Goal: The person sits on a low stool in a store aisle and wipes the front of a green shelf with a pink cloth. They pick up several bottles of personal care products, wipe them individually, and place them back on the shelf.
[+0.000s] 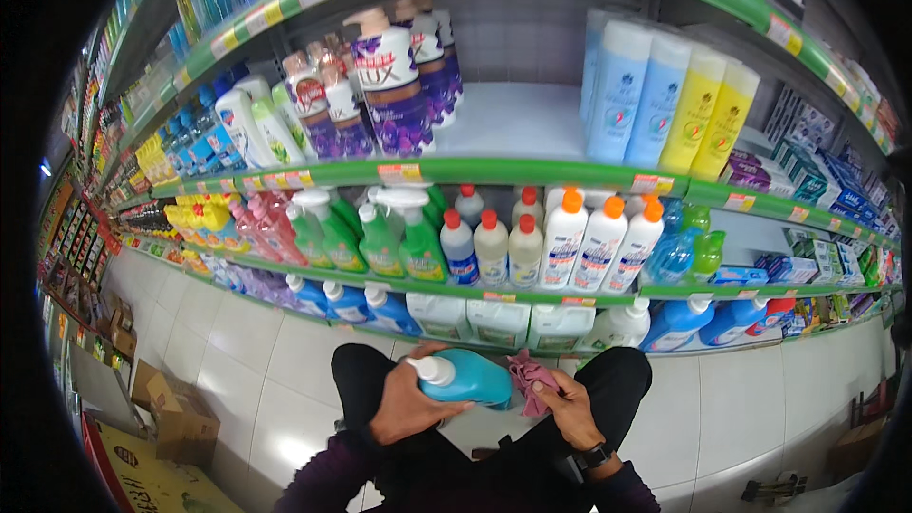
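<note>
My left hand grips a teal plastic bottle with a white cap, near its neck; the bottle lies tilted on its side above my lap. Right beside the bottle's base, my right hand holds a crumpled pink cloth. Whether the cloth touches the bottle cannot be told. Just beyond my hands, the lowest shelf carries large white jugs and blue bottles.
Green-edged shelves curve across the view, holding pump bottles, blue and yellow bottles, green spray bottles and white orange-capped bottles. A cardboard box stands on the tiled floor at left.
</note>
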Demonstrator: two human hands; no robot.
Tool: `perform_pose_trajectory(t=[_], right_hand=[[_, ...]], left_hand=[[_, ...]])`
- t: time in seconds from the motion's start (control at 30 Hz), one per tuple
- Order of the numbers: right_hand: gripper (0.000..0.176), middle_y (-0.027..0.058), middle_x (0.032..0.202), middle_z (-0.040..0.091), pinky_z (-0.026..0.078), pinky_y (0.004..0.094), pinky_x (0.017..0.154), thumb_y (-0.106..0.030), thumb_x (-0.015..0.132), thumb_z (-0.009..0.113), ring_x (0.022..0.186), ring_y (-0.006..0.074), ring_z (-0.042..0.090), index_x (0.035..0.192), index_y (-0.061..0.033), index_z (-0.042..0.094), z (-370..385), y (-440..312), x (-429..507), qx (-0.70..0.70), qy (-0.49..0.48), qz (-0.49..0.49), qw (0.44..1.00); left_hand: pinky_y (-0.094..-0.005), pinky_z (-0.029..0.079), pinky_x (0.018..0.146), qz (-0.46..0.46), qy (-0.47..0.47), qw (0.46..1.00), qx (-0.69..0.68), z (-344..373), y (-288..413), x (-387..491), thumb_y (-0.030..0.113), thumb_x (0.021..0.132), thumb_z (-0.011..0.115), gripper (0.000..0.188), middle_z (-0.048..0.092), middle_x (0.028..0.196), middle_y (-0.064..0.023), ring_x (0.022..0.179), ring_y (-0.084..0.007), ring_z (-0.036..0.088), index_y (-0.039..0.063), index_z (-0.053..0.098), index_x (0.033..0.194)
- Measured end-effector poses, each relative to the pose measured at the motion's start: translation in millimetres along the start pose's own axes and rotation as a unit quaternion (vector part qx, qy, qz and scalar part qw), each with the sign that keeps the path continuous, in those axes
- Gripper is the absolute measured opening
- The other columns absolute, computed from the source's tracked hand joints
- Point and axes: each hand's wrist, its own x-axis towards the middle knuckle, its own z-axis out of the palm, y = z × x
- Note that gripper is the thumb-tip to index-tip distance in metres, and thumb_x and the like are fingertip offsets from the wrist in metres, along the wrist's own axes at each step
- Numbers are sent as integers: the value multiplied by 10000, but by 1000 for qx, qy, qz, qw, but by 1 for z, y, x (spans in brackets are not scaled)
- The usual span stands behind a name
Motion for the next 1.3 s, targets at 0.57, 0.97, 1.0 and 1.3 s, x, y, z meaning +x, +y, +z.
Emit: perform_pose_trajectory(t=[0.57,0.97,1.0,1.3], right_hand=[[381,66,1226,746,563,307,969,-186,1013,755,1066,161,709,1332,16,705,-28,6,89,211,-128,138,959],[371,71,1179,763,558,306,954,-190,989,773,1042,170,716,1279,36,726,-76,54,109,223,-31,115,968],[374,76,1182,763,558,307,957,-188,986,776,1043,172,716,1280,36,724,-79,54,109,219,-27,126,967],[389,59,1206,760,538,285,992,-197,980,791,1083,145,699,1304,6,725,-81,71,120,191,-46,133,971]], left_hand=[[-384,567,1010,272,139,946,111,-68,236,233,156,748,980,809,695,1241,-145,1129,-231,693,-34,534,1396],[-398,532,1064,200,53,971,123,-60,217,392,138,754,963,848,680,1306,-200,1227,-298,664,-51,496,1437],[-406,521,1086,200,47,972,118,-59,215,404,154,744,968,882,678,1327,-213,1255,-322,656,-43,490,1458],[-410,482,1135,171,-5,982,83,-55,202,479,141,719,975,957,637,1406,-214,1327,-333,608,-34,469,1512]])
